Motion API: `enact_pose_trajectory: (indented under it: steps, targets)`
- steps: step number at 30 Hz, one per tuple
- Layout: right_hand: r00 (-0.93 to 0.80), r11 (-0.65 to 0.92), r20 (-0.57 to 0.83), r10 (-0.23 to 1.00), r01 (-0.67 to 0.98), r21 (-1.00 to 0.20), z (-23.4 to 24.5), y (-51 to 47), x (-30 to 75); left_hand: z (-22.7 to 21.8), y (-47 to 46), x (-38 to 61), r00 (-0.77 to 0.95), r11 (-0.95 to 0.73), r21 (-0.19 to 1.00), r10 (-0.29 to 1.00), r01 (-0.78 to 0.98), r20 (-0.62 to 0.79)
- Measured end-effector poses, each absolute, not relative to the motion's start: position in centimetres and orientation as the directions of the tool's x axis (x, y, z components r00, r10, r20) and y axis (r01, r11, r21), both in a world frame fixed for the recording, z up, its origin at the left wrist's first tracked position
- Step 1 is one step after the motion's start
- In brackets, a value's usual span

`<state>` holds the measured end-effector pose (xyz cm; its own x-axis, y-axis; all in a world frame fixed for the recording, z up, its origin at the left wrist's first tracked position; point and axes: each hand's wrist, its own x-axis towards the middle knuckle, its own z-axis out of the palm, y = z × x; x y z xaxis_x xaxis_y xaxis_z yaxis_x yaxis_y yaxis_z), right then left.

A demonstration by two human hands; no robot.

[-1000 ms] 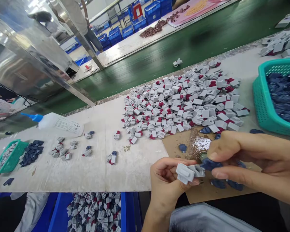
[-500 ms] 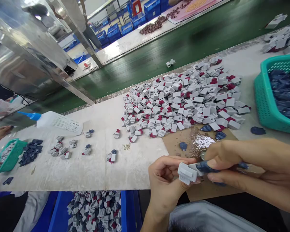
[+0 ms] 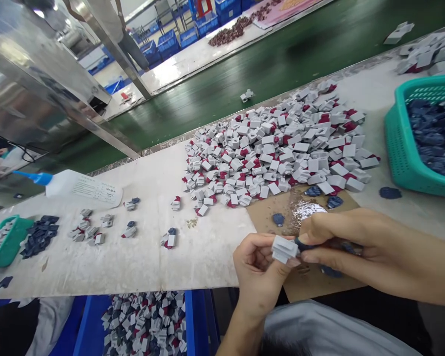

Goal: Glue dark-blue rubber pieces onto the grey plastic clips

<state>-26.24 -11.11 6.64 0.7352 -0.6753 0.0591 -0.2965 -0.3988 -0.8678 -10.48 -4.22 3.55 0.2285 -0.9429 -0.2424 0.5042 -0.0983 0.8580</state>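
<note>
- Since the frame half a second earlier, the right hand [image 3: 350, 242] has come closer to the left hand [image 3: 257, 267], so less of the dark blue part [image 3: 303, 245] shows beyond its fingertips.
- Also shifted: the loose grey piece [image 3: 246, 96] on the green belt [image 3: 193, 106] lies farther left along the pile.
- Left thumb and fingers pinch the grey block [image 3: 284, 248], held up above the near edge of the white table [image 3: 215, 257].
- Right thumb and forefinger grip the dark blue part at the block's right side; the fingers cover most of it, so I cannot tell how far it sits in.
- Both hands are near each other, over the brown sheet [image 3: 259, 217], which bears a glossy wet patch [image 3: 306, 210] and several loose dark blue pieces [image 3: 278, 219].
- Beyond them spreads a big pile of grey and dark red pieces [image 3: 267, 153].
- To the right stands a teal basket [image 3: 400, 148] filled with dark blue parts.
- Leftward on the table, a white bottle with a blue nozzle [image 3: 83, 188] lies on its side behind a small cluster of pieces [image 3: 91, 230].
- Below the table edge, a blue crate [image 3: 191, 321] holds many mixed pieces.
</note>
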Motion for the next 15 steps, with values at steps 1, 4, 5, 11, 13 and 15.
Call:
enact_pose_trajectory:
  steps: [1,4,5,11,13,15]
  targets:
    - [0.748,-0.383,0.042,-0.662,-0.29,-0.877,6.5,-11.2,-26.1,3.3,-4.2,-10.3,0.213,-0.117,0.856,-0.943,0.504,-0.255]
    - [0.763,-0.38,0.044,-0.645,-0.271,-0.884,6.1,-11.6,-25.7,2.3,-4.3,-9.8,0.167,-0.148,0.859,-0.951,0.49,-0.26]
    - [0.758,-0.367,0.031,-0.652,-0.28,-0.887,5.9,-11.8,-25.7,1.9,-4.4,-9.7,0.149,-0.156,0.862,-0.955,0.483,-0.257]
    - [0.793,-0.11,-0.254,-0.554,-0.372,-0.922,5.8,-13.1,-26.4,1.5,-4.5,-9.4,-0.086,-0.24,0.877,-0.971,0.416,-0.225]
    - [0.813,-0.076,-0.271,-0.515,-0.358,-0.931,6.6,-13.6,-26.7,2.0,-4.4,-9.2,-0.139,-0.231,0.892,-0.972,0.388,-0.191]
    - [0.806,-0.11,-0.239,-0.541,-0.349,-0.931,7.5,-13.9,-26.8,2.4,-4.3,-9.0,-0.143,-0.201,0.914,-0.977,0.351,-0.16]
